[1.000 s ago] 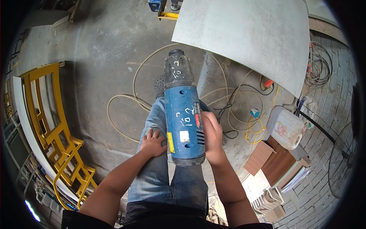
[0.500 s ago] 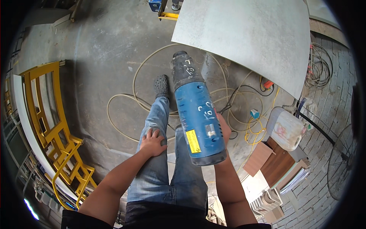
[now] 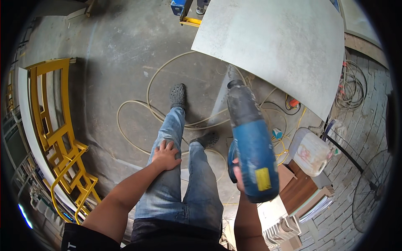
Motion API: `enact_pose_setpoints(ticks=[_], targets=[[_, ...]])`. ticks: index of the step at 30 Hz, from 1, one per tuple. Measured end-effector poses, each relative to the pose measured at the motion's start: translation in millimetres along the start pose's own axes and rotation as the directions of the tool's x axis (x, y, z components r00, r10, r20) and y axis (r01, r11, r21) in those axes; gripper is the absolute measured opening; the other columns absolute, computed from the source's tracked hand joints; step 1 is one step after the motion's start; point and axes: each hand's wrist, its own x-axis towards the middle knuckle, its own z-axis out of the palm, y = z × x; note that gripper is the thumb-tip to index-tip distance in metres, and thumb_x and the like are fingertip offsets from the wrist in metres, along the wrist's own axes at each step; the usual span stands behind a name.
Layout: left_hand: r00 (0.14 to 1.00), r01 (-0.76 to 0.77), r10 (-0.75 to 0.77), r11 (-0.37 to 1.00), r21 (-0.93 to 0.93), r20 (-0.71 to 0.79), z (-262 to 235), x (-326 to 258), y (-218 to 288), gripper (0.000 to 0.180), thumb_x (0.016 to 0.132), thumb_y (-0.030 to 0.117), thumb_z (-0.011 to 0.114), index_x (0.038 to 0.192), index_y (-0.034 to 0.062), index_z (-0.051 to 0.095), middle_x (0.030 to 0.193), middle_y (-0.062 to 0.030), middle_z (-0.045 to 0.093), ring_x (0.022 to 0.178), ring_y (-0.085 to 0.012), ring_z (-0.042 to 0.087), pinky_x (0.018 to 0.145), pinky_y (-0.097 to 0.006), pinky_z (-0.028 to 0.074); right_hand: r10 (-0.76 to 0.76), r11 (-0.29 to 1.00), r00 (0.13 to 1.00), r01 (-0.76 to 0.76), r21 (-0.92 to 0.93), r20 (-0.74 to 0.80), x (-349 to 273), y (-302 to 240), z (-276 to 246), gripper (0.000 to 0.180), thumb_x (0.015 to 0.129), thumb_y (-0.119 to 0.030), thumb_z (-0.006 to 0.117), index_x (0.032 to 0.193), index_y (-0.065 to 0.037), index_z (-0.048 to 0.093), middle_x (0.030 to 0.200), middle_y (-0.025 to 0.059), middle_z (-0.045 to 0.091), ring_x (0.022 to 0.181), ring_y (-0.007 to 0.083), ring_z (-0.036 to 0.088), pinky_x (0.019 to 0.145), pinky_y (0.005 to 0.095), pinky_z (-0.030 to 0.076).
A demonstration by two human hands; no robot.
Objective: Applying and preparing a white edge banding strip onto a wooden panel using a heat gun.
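Note:
In my right hand [image 3: 238,175] is a blue and black power tool [image 3: 253,152], shaped like a drill. Its thick barrel has a tapered black nose pointing away from me and a yellow label near the back end. The barrel hides most of that hand; some fingers show wrapped at the grip on its left side. No bit shows in the nose. My left hand [image 3: 166,155] lies on the thigh of my jeans [image 3: 161,184], fingers spread and holding nothing.
A large pale panel [image 3: 272,46] juts in at the upper right. Hoses [image 3: 153,79] loop across the concrete floor around my feet. Yellow metal frames [image 3: 54,104] lean on the left. At right are a translucent jerrycan [image 3: 310,152], board offcuts [image 3: 299,184] and a fan [image 3: 372,188].
The power tool has swung right, away from over my legs, uncovering my right shoe. My left hand stays on my thigh. The whole view has shifted slightly.

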Motion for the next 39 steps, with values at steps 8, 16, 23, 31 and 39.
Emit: enact_pose_setpoints(ticks=[8, 16, 23, 31, 39], targets=[[1.000, -0.008, 0.007, 0.998, -0.063, -0.022, -3, 8, 10, 0.058, 0.083, 0.055, 0.056, 0.131, 0.0215, 0.055, 0.151, -0.0094, 0.032, 0.142, -0.0329, 0.019, 0.109, -0.057, 0.023, -0.115, 0.942, 0.939, 0.206, 0.266, -0.324, 25, -30, -39, 0.042, 0.089, -0.031, 0.056, 0.116, 0.001, 0.048, 0.097, 0.0124, 0.055, 0.082, 0.0218, 0.059, 0.076, 0.0351, 0.048], [0.900, -0.433, -0.002, 0.101, -0.896, -0.436, -80, 42, 36, 0.032, 0.093, 0.020, 0.062, 0.118, -0.0002, 0.059, 0.101, -0.0072, 0.067, 0.090, -0.0129, 0.061, 0.083, -0.029, 0.050, -0.696, 0.587, 0.658, 0.292, -0.755, -0.287, 130, -24, -150, 0.030, 0.086, -0.005, 0.065, 0.114, 0.000, 0.056, 0.112, 0.0074, 0.062, 0.095, 0.0195, 0.062, 0.083, 0.0331, 0.047], [0.823, -0.559, -0.204, -0.453, -0.694, -0.530, -214, 30, 87, 0.034, 0.093, 0.019, 0.063, 0.118, -0.0022, 0.057, 0.104, -0.0091, 0.066, 0.090, -0.0148, 0.064, 0.082, -0.027, 0.052, -0.517, 0.670, 0.745, 0.045, -0.741, -0.422, 270, -90, -149, 0.060, 0.078, -0.029, 0.073, 0.123, 0.002, 0.049, 0.109, 0.0263, 0.061, 0.104, 0.0404, 0.059, 0.089, 0.0402, 0.045], [0.877, -0.444, -0.188, -0.667, -0.598, -0.442, -238, 33, 92, 0.033, 0.090, 0.012, 0.066, 0.117, -0.0029, 0.056, 0.106, -0.0110, 0.066, 0.093, -0.0165, 0.065, 0.085, -0.028, 0.053, -0.489, 0.687, 0.745, 0.007, -0.727, -0.455, 314, -85, -166, 0.062, 0.078, -0.029, 0.074, 0.123, 0.006, 0.050, 0.115, 0.0238, 0.059, 0.107, 0.0369, 0.056, 0.095, 0.0387, 0.042], [0.875, -0.454, -0.252, -0.721, -0.523, -0.413, -251, 35, 96, 0.025, 0.088, 0.004, 0.067, 0.108, -0.0021, 0.055, 0.099, -0.0113, 0.068, 0.089, -0.0157, 0.066, 0.083, -0.029, 0.055, -0.830, 0.435, 0.545, 0.506, -0.745, -0.114, 300, -172, -52, 0.045, 0.079, -0.014, 0.068, 0.120, 0.000, 0.057, 0.123, 0.0177, 0.055, 0.117, 0.0320, 0.050, 0.102, 0.0399, 0.037]])
